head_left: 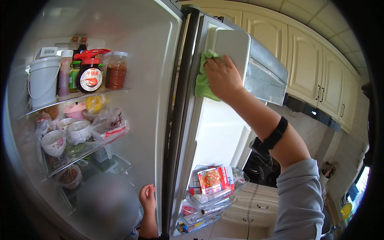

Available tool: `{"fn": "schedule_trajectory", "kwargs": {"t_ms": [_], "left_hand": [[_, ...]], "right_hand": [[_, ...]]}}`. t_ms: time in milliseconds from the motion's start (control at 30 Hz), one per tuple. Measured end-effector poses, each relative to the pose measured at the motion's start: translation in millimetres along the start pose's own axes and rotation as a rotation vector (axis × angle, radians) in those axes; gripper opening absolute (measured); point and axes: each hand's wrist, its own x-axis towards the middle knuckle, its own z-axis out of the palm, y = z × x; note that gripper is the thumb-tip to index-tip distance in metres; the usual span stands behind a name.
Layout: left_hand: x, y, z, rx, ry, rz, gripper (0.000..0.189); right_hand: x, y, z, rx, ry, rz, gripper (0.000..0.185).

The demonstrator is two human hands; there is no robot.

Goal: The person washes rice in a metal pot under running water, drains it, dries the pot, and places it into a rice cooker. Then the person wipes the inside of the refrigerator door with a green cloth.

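Note:
My right hand (223,78) presses a green cloth (205,82) flat against the inner side of the open refrigerator door (219,129). The cloth lies by the left edge of the door's upper covered compartment (232,45), and part of it is hidden under my fingers. Low in the view, my left hand (147,196) is raised beside the refrigerator's inner side wall (147,120). Its fingers are loosely curled, and I see nothing in them. Below the cloth, the door's inner panel is bare down to a clear door bin (213,199) with printed food packets (214,180).
Left, a glass shelf (78,98) bears a white bucket (44,79), jars and bottles; below are wrapped bowls (78,132). A blurred round patch hides the lower shelves. Cream cabinets (304,60), a range hood (313,112) and a dark cooktop (261,168) stand behind the door.

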Motion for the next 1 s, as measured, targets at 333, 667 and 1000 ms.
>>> {"fn": "schedule_trajectory", "kwargs": {"t_ms": [333,667,1000], "left_hand": [[-0.1,-1.2,-1.4,0.034,0.020,-0.049,0.013],[-5.0,-7.3,8.4,-0.032,-0.033,-0.077,0.011],[-27.4,60.5,58.0,-0.082,-0.381,-0.270,0.061]], "right_hand": [[47.7,-1.2,41.5,-0.087,-0.094,0.337,0.046],[-134.2,-154.3,-9.3,0.205,-0.310,-0.067,0.046],[-216.7,-145.0,-15.6,2.765,-0.572,1.078,0.037]]}}
